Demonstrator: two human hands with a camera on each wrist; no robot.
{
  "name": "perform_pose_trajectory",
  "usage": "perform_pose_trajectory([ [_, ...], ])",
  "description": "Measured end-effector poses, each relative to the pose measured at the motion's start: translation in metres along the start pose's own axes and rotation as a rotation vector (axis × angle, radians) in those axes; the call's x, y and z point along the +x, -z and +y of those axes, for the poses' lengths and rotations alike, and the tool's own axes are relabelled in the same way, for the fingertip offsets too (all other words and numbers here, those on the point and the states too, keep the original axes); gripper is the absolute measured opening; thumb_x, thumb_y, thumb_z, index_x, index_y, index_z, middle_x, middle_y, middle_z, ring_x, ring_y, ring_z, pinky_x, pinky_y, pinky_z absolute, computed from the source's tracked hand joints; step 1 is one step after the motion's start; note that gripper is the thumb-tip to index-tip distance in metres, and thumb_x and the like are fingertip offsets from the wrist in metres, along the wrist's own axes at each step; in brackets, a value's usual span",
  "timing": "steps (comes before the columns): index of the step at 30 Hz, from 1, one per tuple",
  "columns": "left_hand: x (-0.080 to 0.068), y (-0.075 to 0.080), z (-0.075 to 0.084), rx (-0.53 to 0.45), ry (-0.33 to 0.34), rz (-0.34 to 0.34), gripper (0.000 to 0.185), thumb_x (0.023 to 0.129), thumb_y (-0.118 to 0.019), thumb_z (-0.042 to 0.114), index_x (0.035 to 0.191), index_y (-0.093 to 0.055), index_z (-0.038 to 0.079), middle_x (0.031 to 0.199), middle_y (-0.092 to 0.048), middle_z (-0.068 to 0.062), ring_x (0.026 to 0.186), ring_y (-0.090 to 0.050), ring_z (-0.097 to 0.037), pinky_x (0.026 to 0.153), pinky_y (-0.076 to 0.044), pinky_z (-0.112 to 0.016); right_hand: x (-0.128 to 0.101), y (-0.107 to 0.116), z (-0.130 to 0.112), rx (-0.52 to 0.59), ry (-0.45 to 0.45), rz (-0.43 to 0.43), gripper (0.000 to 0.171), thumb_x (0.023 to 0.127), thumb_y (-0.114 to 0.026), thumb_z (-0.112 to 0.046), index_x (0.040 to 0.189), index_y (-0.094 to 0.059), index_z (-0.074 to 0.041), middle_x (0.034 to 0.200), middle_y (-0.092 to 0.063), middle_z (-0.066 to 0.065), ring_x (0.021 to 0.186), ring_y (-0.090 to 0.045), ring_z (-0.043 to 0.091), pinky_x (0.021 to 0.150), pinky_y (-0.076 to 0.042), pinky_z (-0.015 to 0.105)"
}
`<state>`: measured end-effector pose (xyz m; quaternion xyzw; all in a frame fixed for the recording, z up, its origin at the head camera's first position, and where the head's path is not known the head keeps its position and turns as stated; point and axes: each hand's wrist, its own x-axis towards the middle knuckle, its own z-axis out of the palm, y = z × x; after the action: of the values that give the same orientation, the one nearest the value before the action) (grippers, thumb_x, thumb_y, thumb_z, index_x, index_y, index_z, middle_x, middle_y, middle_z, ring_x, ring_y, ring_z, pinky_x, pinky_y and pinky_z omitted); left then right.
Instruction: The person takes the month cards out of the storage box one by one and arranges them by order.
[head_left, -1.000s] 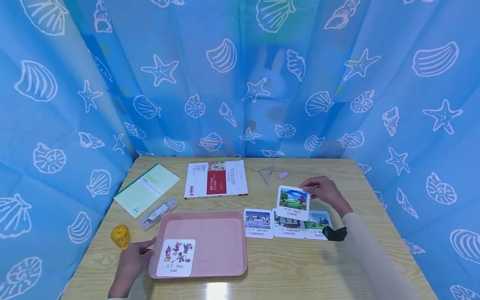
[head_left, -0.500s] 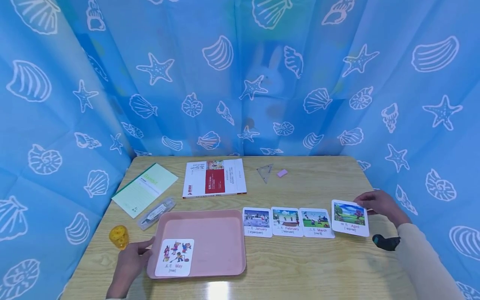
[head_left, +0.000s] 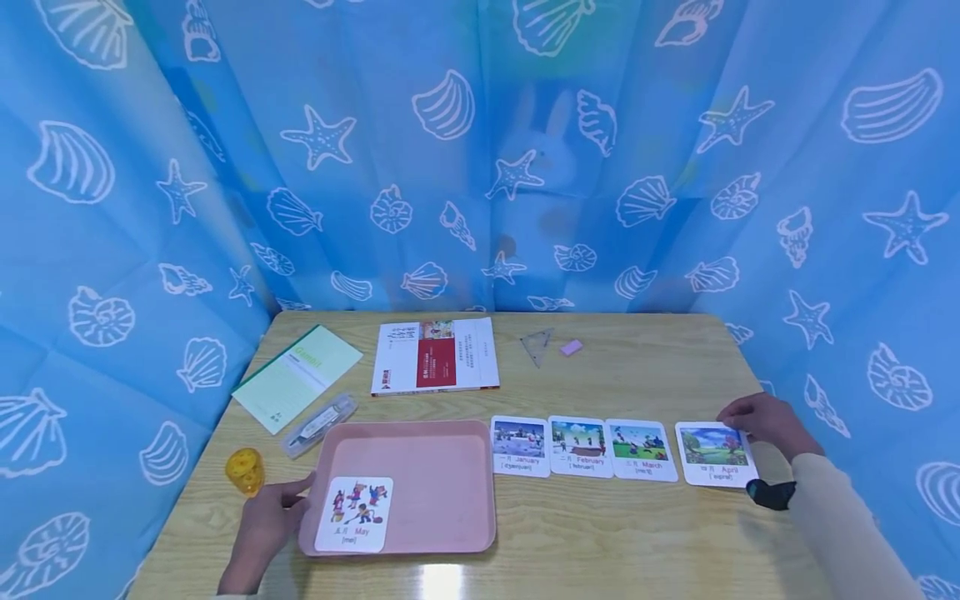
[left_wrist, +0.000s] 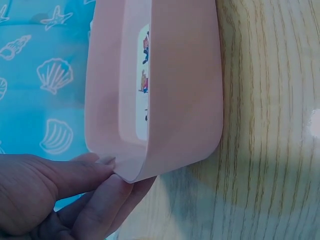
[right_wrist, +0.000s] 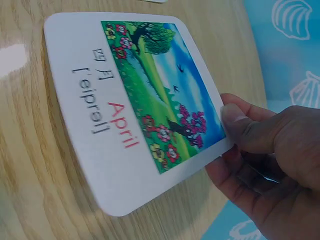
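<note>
April card (head_left: 716, 453) now down beside March card (head_left: 640, 449).

Head view overhead (wrists close)

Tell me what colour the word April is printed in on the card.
Red, on the April card that the right hand pinches; the right wrist view shows it best.

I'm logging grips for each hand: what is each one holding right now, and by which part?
The right hand pinches the April card at its far right edge. The left hand grips the pink tray by its near left corner rim.
</note>
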<state>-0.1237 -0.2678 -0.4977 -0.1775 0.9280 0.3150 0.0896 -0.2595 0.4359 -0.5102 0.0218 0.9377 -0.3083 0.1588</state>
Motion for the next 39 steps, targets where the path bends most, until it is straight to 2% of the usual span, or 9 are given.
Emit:
perform_pose_trajectory([
  [11,-0.002,0.0,0.001,0.0,-0.016,0.01,0.036,0.085,-0.062,-0.001,0.121,-0.059,0.001,0.1,-0.068,-0.023,0.078,-0.064,-0.022,0.058,-0.051,-0.03,0.009,-0.016,-0.005,-0.043,0.01,0.027,0.024,0.094,-0.057,-0.014,0.105,-0.067,0.005,0.098,-0.066,0.019,0.083,-0.06,0.023,0.068,-0.05,0.038],
  [16,-0.002,0.001,0.004,0.001,0.016,-0.017,0.036,0.087,-0.061,0.001,0.123,-0.057,0.002,0.098,-0.068,-0.023,0.073,-0.062,-0.018,0.056,-0.049,-0.029,0.007,-0.019,-0.006,-0.026,0.002,0.059,0.024,0.092,-0.057,-0.012,0.107,-0.065,0.005,0.103,-0.064,0.023,0.087,-0.059,0.029,0.069,-0.05,0.038],
  [20,-0.002,0.002,0.004,0.003,0.026,-0.027,0.037,0.087,-0.061,0.001,0.124,-0.057,0.003,0.099,-0.068,-0.022,0.073,-0.062,-0.018,0.056,-0.048,-0.028,0.006,-0.024,-0.007,-0.045,0.004,0.094,0.027,0.093,-0.056,-0.016,0.11,-0.063,0.004,0.109,-0.061,0.026,0.094,-0.058,0.037,0.073,-0.05,0.044],
  [23,-0.002,0.002,0.003,0.008,0.016,-0.019,0.037,0.087,-0.062,0.001,0.123,-0.057,0.003,0.1,-0.067,-0.023,0.076,-0.063,-0.02,0.057,-0.049,-0.029,0.009,-0.025,-0.015,-0.068,0.046,0.132,0.03,0.094,-0.055,-0.019,0.113,-0.062,0.004,0.113,-0.059,0.029,0.1,-0.055,0.044,0.076,-0.048,0.052],
  [26,-0.002,0.002,0.002,0.01,0.006,-0.012,0.037,0.086,-0.062,0.0,0.123,-0.057,0.002,0.101,-0.067,-0.024,0.077,-0.064,-0.021,0.057,-0.05,-0.03,0.016,-0.024,-0.03,-0.092,0.11,0.176,0.032,0.095,-0.055,-0.022,0.115,-0.062,0.003,0.115,-0.059,0.029,0.103,-0.054,0.045,0.079,-0.047,0.055],
  [30,-0.002,0.001,0.001,0.001,0.017,-0.02,0.038,0.086,-0.062,0.0,0.124,-0.057,0.002,0.101,-0.067,-0.024,0.076,-0.063,-0.02,0.057,-0.051,-0.03,0.025,-0.024,-0.058,-0.094,0.183,0.203,0.033,0.097,-0.054,-0.024,0.119,-0.061,-0.001,0.117,-0.06,0.026,0.103,-0.056,0.041,0.08,-0.049,0.053],
  [34,-0.001,0.001,0.002,0.008,0.034,-0.024,0.038,0.087,-0.062,0.0,0.124,-0.057,0.003,0.103,-0.066,-0.024,0.08,-0.064,-0.022,0.059,-0.051,-0.031,0.029,-0.027,-0.092,-0.048,0.249,0.19,0.034,0.097,-0.053,-0.024,0.123,-0.058,-0.002,0.118,-0.06,0.023,0.105,-0.057,0.039,0.079,-0.052,0.049],
  [39,-0.001,0.001,0.002,0.016,0.01,-0.007,0.037,0.086,-0.061,0.001,0.123,-0.057,0.003,0.104,-0.066,-0.025,0.08,-0.064,-0.023,0.059,-0.051,-0.032,0.038,-0.035,-0.135,-0.003,0.306,0.168,0.033,0.096,-0.056,-0.021,0.125,-0.057,-0.006,0.119,-0.06,0.022,0.107,-0.058,0.039,0.081,-0.054,0.046],
])
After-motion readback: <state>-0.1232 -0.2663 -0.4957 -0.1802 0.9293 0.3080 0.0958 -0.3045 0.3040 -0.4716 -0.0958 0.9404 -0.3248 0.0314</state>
